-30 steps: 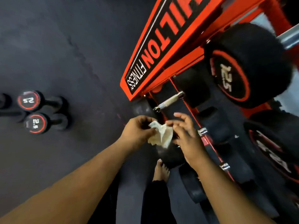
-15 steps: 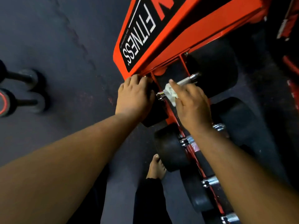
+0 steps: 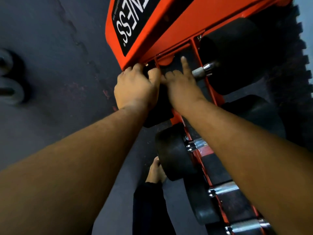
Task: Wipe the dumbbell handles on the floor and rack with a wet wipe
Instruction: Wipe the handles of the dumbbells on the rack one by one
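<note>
A black dumbbell lies across the lowest rail of the orange rack (image 3: 169,22). Its knurled chrome handle (image 3: 200,72) sticks out to the right of my right hand (image 3: 181,85), which wraps the handle with its index finger pointing straight up. The wet wipe is hidden under that hand. My left hand (image 3: 135,89) curls over the top of the dumbbell's near head (image 3: 159,114), right beside the right hand. The far head (image 3: 228,65) sits behind the rail.
More dumbbells lie along the rail toward me, with a black head (image 3: 174,153) and chrome handles (image 3: 225,189). Blurred small dumbbells (image 3: 10,89) rest on the dark rubber floor at far left. My bare foot (image 3: 156,172) stands close to the rack.
One second ago both hands held the wipe in the air. Then the left hand settled on the dumbbell head. The right hand has slid the wipe leftward along the handle, and the wipe is now covered.
</note>
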The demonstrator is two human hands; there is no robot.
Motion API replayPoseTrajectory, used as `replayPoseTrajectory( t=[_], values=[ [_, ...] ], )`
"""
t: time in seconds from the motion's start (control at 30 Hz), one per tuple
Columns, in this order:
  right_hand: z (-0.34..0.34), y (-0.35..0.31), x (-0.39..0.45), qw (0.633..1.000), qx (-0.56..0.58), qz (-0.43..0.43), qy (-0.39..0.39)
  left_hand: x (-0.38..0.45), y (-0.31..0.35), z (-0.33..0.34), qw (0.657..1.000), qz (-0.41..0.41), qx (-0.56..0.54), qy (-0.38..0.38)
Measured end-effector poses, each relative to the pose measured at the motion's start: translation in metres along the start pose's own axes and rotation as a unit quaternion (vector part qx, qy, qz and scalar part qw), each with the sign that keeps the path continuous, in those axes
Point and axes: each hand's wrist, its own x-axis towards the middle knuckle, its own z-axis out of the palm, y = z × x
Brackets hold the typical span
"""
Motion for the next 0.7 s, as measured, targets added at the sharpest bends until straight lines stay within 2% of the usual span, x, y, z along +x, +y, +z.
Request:
replayPoseTrajectory(
  t=[0.07, 0.2, 0.3, 0.4, 0.57, 0.7],
  values=[
    [0.0, 0.002, 0.008, 1.0, 0.011, 0.0, -0.026, 0.0, 0.0, 0.001, 1.0, 0.001, -0.001, 0.005],
    [0.019, 0.002, -0.026, 0.997, 0.001, -0.003, 0.077, 0.0, 0.0, 0.0, 1.0, -0.002, -0.018, 0.007],
    [0.024, 0.0, -0.05, 0.998, -0.039, 0.003, 0.042, -0.001, -0.001, 0.002, 1.0, -0.002, -0.017, 0.011],
    [0.018, 0.0, -0.039, 0.997, -0.081, -0.01, 0.005, -0.001, -0.001, 0.003, 1.0, -0.003, -0.007, 0.016],
    [0.003, 0.002, -0.002, 0.999, 0.047, -0.009, 0.025, -0.001, -0.001, 0.002, 1.0, -0.001, -0.018, 0.014],
    [0.023, -0.002, -0.035, 0.999, 0.001, 0.01, 0.036, -0.002, 0.0, 0.002, 1.0, 0.0, -0.016, 0.017]
  ],
)
